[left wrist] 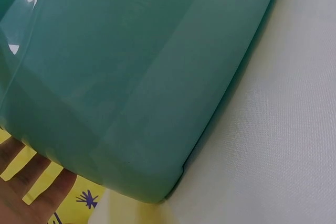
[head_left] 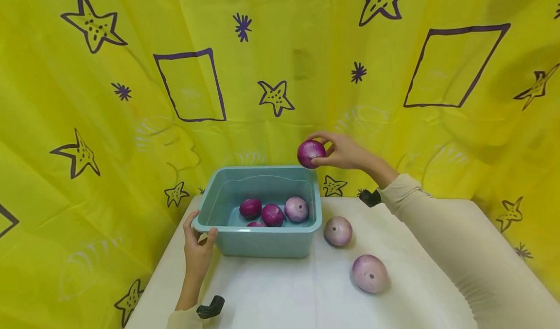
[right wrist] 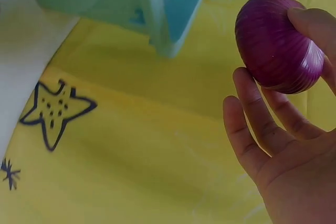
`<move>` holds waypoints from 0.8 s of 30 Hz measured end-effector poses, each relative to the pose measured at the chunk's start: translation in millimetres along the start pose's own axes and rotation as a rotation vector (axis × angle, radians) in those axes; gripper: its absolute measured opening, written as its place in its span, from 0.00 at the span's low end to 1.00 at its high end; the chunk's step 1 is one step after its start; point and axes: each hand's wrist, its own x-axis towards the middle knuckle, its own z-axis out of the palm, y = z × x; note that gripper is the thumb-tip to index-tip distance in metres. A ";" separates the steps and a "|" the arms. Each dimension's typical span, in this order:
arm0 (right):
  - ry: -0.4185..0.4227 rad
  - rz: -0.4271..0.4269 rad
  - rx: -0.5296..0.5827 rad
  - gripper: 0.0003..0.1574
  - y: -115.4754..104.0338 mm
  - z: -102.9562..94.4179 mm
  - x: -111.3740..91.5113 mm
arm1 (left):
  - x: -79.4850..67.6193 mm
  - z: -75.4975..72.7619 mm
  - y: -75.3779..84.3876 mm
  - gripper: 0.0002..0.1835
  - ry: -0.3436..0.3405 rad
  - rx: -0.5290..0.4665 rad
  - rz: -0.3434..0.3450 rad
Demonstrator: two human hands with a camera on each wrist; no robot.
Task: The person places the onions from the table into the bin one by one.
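Note:
A dark purple onion is held up by my right hand, above the back right corner of a teal plastic tub. The right wrist view shows thumb and fingers around this onion. My left hand grips the tub's front left corner at the rim; its fingers lie along the tub wall in the left wrist view. Inside the tub sit several onions, among them a dark one, another dark one and a paler one.
To the tub's right on the white table lie two pale onions, one closer to the tub and one nearer the front. A yellow curtain printed with stars hangs close behind and beside the table.

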 end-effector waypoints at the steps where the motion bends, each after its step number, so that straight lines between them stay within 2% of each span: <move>1: -0.010 -0.004 0.002 0.37 -2.7 4.1 4.6 | -0.1 0.0 -0.4 0.39 0.001 0.001 -0.003; 14: -0.101 -0.065 0.056 0.36 -30.9 54.1 51.2 | 0.4 -0.2 -0.8 0.38 0.008 0.014 0.007; 24: -0.174 -0.079 0.058 0.36 -44.9 85.7 70.9 | 0.4 -0.8 -0.9 0.39 -0.005 0.015 0.006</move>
